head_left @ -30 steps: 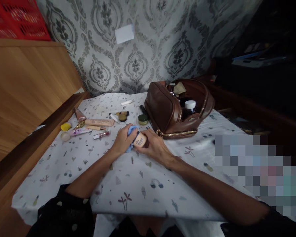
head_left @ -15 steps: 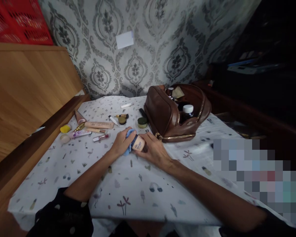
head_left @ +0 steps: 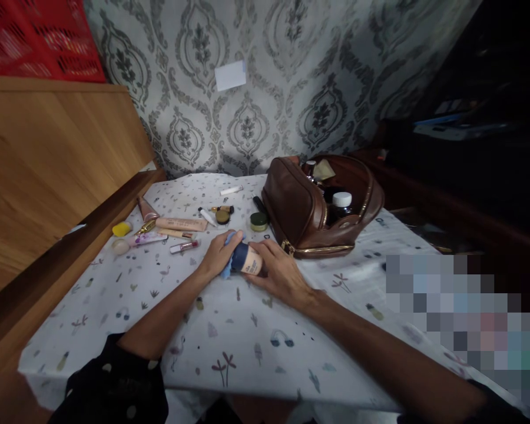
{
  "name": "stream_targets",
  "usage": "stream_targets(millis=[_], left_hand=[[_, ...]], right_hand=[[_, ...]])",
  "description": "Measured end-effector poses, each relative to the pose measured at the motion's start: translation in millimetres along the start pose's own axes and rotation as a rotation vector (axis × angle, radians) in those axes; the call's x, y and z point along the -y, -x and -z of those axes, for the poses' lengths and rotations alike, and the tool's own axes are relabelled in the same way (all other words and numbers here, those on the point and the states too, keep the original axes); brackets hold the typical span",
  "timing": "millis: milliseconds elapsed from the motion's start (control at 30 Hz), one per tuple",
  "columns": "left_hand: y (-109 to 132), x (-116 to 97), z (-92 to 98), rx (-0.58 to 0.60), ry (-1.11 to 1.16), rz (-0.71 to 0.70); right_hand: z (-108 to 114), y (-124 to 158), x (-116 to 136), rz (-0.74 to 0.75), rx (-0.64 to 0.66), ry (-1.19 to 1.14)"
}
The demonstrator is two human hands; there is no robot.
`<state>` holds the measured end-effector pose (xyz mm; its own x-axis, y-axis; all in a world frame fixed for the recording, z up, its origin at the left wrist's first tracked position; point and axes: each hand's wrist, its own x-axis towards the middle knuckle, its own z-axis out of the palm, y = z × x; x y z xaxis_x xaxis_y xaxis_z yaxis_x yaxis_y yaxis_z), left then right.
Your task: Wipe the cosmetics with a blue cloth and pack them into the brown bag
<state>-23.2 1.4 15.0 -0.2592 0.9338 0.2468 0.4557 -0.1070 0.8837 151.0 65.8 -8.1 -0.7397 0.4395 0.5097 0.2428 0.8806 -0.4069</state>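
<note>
My right hand (head_left: pixel 279 272) is closed round a beige foundation bottle (head_left: pixel 248 259) with a dark cap, held on its side just above the white patterned tablecloth (head_left: pixel 229 330). My left hand (head_left: pixel 217 255) presses a small blue cloth (head_left: pixel 229 257) against the cap end of the bottle. Both hands meet at the table's middle, just in front of an open brown leather toiletry bag (head_left: pixel 311 206).
Several cosmetics lie at the back left: tubes (head_left: pixel 181 224), a lip gloss (head_left: pixel 183 247), a yellow sponge (head_left: pixel 121 228), a green jar (head_left: pixel 258 221). A white-capped bottle (head_left: pixel 341 203) stands in the bag. A wooden board (head_left: pixel 48 171) flanks the left side. A blurred patch covers the right.
The bottle has turned in my hands so its dark cap end now faces the blue cloth. Both hands stay in the same spot; the camera shifted slightly.
</note>
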Motion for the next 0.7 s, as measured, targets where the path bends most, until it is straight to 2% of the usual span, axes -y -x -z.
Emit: stream_targets(millis=[133,267,400,700], left_hand=[[0.7,-0.9,8.6,0.205,0.124,-0.046],[0.4,-2.3,16.1,0.367,0.164,0.003],[-1.1,-3.4,17.5,0.381,0.149,0.019],[-3.1,2.4,15.2,0.334,0.055,0.006]], right_hand=[[3.0,-2.5,-3.4,-0.102,-0.032,-0.065],[3.5,-3.1,-5.8,-0.138,-0.037,-0.066],[2.7,-2.9,-5.4,-0.123,-0.029,-0.049],[1.7,-1.6,-4.4,-0.077,-0.067,-0.031]])
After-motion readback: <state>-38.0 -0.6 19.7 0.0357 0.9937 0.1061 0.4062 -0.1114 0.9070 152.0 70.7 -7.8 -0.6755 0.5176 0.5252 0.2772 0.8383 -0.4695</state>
